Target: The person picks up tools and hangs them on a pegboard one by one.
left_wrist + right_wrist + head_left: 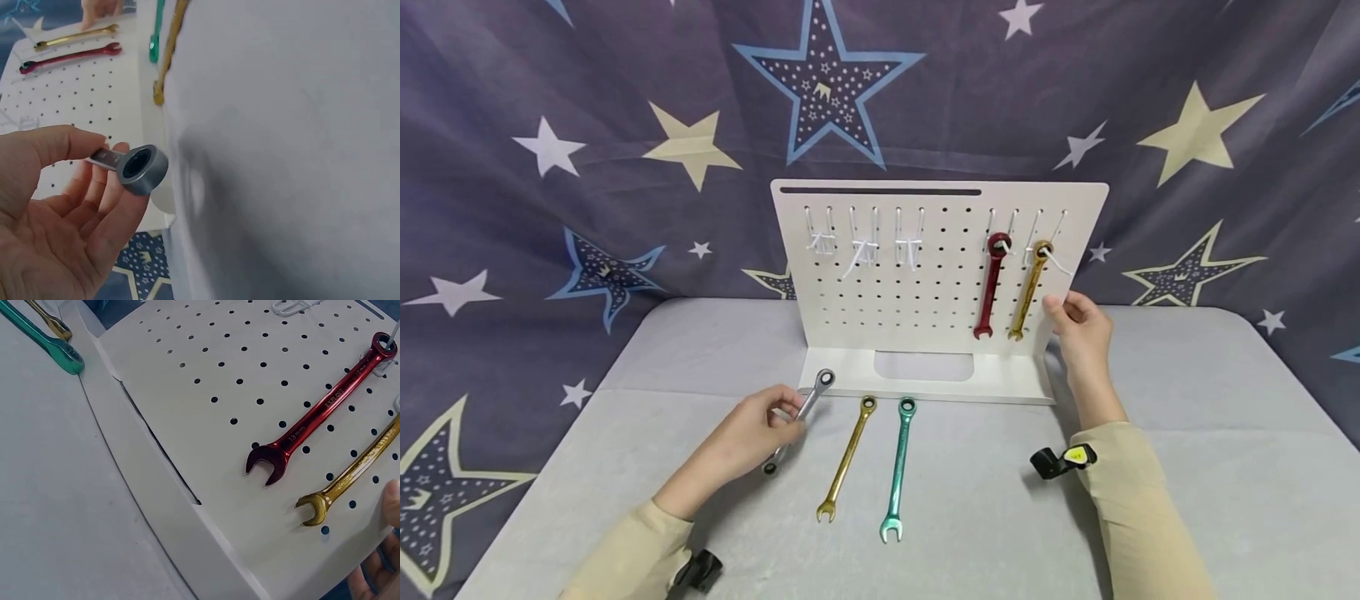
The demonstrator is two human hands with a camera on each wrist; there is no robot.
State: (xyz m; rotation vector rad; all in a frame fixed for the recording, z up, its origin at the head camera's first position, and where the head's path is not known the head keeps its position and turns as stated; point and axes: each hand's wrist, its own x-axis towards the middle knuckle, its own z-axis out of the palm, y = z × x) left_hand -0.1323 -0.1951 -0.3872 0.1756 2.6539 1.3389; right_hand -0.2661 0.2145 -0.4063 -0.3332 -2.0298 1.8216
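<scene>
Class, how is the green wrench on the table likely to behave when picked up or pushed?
The green wrench looks metallic, so it will likely stay stiff when lifted. Its glossy finish may make it slightly slippery. Lying flat, its ends wider than its shaft, it would probably slide over the grey cloth rather than roll.

Fingers [125, 219] pinching silver wrench [149, 180], white pegboard [65, 94]

The silver metal wrench [812, 401], teal wrench [899, 467], red wrench [991, 287] and gold wrenches [847, 457] shine. Cream, white and blue stars [692, 145] dot the purple-grey fabric [970, 117].
</scene>
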